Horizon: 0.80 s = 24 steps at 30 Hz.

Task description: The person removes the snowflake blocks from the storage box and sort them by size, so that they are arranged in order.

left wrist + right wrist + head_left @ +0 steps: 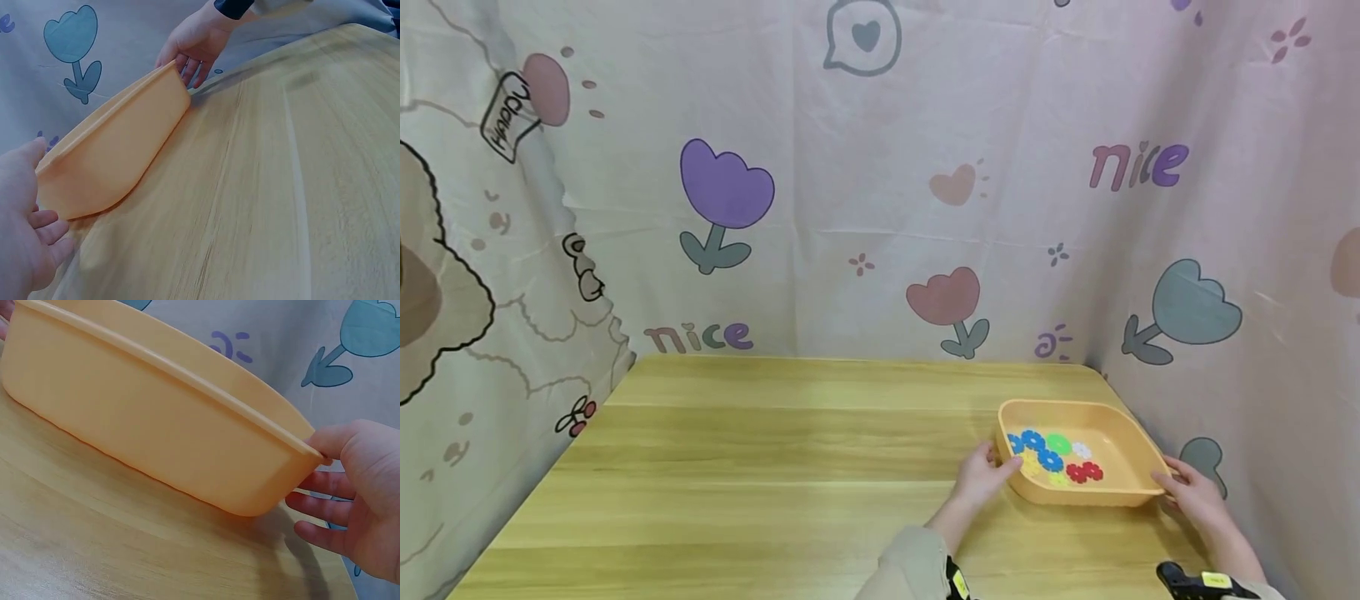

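Observation:
A light-orange plastic basin (1082, 498) with rounded corners is at the right of the table. My left hand (977, 479) grips its left end, thumb at the rim and fingers against the outside. At the opposite end, my right hand (1197, 500) holds the rim between thumb and fingers, clearly seen in the right wrist view. Inside lie small flower-shaped plastic pieces, mostly toward the left: blue pieces (1050, 460), a green piece (1058, 444), a white piece (1081, 451), red pieces (1084, 472) and yellow pieces (1032, 463). The left wrist view shows only the basin's outer wall (125, 150).
The wood-grain table (737, 475) stretches away to the left of the basin. A printed cloth (850, 167) hangs behind it and along both sides, and its right side (1285, 400) comes close to my right hand.

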{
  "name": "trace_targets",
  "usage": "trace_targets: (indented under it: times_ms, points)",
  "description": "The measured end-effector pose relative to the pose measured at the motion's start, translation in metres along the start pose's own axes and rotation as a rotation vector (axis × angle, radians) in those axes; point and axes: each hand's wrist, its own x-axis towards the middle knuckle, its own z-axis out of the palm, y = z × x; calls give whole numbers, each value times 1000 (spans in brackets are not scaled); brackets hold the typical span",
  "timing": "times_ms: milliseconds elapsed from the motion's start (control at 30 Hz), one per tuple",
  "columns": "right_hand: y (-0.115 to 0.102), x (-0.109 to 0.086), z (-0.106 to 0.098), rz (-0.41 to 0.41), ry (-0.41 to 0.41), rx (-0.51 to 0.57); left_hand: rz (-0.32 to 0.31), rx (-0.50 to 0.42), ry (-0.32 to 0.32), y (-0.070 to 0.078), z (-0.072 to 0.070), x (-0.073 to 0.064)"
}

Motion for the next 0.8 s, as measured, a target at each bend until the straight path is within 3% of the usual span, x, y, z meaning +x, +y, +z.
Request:
trace_targets:
  times_ms: [167, 400, 800]
  points:
    - [1, 1, 2, 26, -26, 38, 11, -11, -1, 2, 4, -1]
    - [10, 5, 5, -13, -10, 115, 5, 2, 39, 0, 1, 1]
    - [0, -3, 23, -126, -74, 163, -31, -43, 74, -2, -26, -1]
